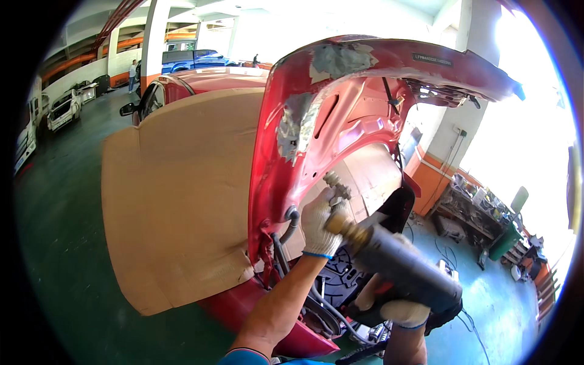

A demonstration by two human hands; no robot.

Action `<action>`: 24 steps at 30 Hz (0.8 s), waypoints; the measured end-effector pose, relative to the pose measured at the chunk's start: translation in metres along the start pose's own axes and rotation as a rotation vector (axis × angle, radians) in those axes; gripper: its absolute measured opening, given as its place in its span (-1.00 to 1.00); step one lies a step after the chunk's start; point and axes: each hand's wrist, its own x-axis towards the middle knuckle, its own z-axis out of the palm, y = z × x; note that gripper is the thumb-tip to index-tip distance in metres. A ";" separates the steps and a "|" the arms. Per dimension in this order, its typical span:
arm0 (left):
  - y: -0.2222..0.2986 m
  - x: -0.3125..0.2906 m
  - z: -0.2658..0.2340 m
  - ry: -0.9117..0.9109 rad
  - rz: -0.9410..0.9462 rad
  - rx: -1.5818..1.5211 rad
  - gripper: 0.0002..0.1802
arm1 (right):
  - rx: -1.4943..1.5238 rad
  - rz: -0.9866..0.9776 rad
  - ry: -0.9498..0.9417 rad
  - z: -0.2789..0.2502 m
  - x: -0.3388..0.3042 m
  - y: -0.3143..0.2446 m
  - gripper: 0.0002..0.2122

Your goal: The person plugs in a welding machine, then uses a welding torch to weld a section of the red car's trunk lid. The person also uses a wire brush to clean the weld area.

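Both my hands wear pale knitted gloves. My left hand (pixel 319 225) is closed around a ridged, dull metal fitting (pixel 336 182), whose end sticks out above the fingers. My right hand (pixel 404 311) grips the lower handle of a thick black gun-shaped tool (pixel 401 261). Its brass-coloured nose (pixel 337 224) points up and left, close beside my left hand. The tool is blurred, and its exact kind cannot be made out. Just beyond my hands, a raised red car lid (pixel 267 182) shows bare, scraped grey patches along its edge.
Behind the lid, a large cardboard sheet (pixel 182 201) covers part of the red car (pixel 207 82). Black hoses (pixel 325 301) fill the open bay below. Cables (pixel 468 322) trail over the green floor at right, near a cluttered bench (pixel 471 210). People stand far off.
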 end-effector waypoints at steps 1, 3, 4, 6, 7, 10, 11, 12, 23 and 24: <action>0.002 0.006 0.002 0.027 0.048 0.004 -0.81 | -0.026 -0.004 0.027 -0.003 0.004 -0.002 0.07; 0.010 0.018 0.003 0.086 0.145 0.025 -0.76 | 0.129 -0.067 0.097 -0.004 0.005 0.004 -0.11; 0.031 0.017 0.003 0.107 0.249 0.414 -0.69 | 0.097 -0.145 0.121 -0.007 0.007 0.006 -0.20; 0.033 0.030 0.003 0.156 0.238 0.387 -0.71 | 0.113 -0.161 0.201 -0.001 0.008 0.006 -0.22; 0.028 0.038 0.002 0.153 0.255 0.357 -0.72 | 0.092 -0.158 0.216 0.000 0.008 0.005 -0.24; 0.035 0.040 0.002 0.153 0.216 0.384 -0.69 | 0.048 -0.146 0.257 -0.005 0.006 0.005 -0.28; 0.038 0.040 0.004 0.160 0.215 0.393 -0.68 | 0.047 -0.138 0.260 -0.006 0.007 0.005 -0.30; 0.041 0.039 0.004 0.170 0.212 0.402 -0.66 | 0.043 -0.127 0.262 -0.007 0.007 0.006 -0.32; 0.020 0.048 0.016 0.024 -0.017 -0.315 -0.83 | -0.210 -0.005 0.132 0.016 0.046 0.000 -0.49; 0.001 0.058 0.007 -0.043 0.089 -0.309 -0.89 | -0.260 0.015 0.112 0.025 0.053 0.001 -0.51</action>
